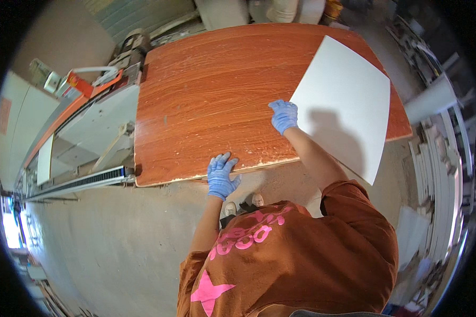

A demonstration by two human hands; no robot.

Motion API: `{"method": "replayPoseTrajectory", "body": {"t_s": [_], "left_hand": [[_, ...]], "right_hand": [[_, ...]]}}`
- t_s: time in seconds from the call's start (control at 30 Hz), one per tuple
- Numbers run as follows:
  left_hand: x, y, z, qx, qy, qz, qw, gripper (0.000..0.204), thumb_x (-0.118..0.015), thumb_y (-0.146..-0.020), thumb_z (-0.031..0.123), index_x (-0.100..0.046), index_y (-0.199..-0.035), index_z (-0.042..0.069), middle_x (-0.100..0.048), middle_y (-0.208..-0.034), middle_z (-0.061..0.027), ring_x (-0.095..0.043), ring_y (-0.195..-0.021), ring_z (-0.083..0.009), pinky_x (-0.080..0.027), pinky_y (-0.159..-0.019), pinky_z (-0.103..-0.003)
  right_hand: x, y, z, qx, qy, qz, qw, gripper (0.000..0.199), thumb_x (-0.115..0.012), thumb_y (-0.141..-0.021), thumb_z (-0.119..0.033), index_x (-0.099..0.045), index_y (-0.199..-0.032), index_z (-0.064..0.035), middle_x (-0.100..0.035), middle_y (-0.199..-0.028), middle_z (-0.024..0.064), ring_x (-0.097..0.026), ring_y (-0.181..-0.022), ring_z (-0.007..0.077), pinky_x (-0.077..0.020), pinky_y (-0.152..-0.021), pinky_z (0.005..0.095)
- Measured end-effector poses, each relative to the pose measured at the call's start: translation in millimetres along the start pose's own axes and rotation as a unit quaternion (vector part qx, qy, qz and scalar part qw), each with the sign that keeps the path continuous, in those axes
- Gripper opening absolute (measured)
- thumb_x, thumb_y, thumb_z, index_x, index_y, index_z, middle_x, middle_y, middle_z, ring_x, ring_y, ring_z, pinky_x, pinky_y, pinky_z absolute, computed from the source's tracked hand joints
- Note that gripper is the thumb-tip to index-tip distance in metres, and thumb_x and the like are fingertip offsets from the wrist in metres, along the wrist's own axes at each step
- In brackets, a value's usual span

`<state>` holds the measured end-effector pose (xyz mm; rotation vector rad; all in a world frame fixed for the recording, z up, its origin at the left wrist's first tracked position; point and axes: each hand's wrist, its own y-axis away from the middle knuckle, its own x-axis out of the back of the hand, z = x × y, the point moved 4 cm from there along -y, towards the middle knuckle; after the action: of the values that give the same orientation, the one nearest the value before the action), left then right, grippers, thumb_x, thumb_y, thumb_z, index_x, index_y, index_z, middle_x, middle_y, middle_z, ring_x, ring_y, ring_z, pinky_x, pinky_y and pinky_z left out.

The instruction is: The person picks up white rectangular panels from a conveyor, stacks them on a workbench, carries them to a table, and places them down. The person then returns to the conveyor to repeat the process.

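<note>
My left hand, in a blue glove, rests over the front edge of a red-brown wood-grain tabletop. Its fingers are stretched out and the thumb stands apart, with nothing held. Farther right, my right hand, gloved the same, is closed at the left corner of a white flat panel. The hand covers that corner, so the exact grip is partly hidden. The panel lies at an angle over the right side of the tabletop, its near corner jutting past the front edge. A shadow falls across it.
On the left, a machine with an orange guard and a long metal rail adjoins the table. White board strips are stacked on the right. The tabletop's front edge is chipped. Grey floor lies nearer me.
</note>
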<state>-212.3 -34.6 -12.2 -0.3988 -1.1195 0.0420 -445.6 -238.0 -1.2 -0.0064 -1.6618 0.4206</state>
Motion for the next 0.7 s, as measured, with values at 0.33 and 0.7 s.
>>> {"method": "replayPoseTrajectory", "body": {"t_s": [0.33,0.7], "left_hand": [[-4,0,3,-0.008,-0.018,-0.022,1.000,0.054,-0.072,-0.065,0.036,-0.058,-0.115,0.021,-0.047,-0.132,-0.0075,-0.040,-0.122,-0.0304,-0.025,-0.106,-0.045],[-7,-2,12,-0.037,-0.032,-0.004,0.999,0.051,-0.070,-0.067,0.035,-0.058,-0.113,0.017,-0.047,-0.130,-0.0091,-0.039,-0.122,-0.0339,-0.025,-0.105,-0.048]], "right_hand": [[33,104,50,0.057,-0.164,0.063,0.983,0.022,-0.059,-0.071,-0.006,-0.066,-0.089,-0.0164,-0.064,-0.086,0.0018,-0.059,-0.088,0.0232,-0.0408,-0.087,0.0366],[57,150,38,-0.064,-0.250,0.176,0.950,0.016,-0.060,-0.076,-0.013,-0.065,-0.092,-0.0116,-0.065,-0.092,0.0082,-0.059,-0.090,0.0262,-0.0430,-0.088,0.0404]]}}
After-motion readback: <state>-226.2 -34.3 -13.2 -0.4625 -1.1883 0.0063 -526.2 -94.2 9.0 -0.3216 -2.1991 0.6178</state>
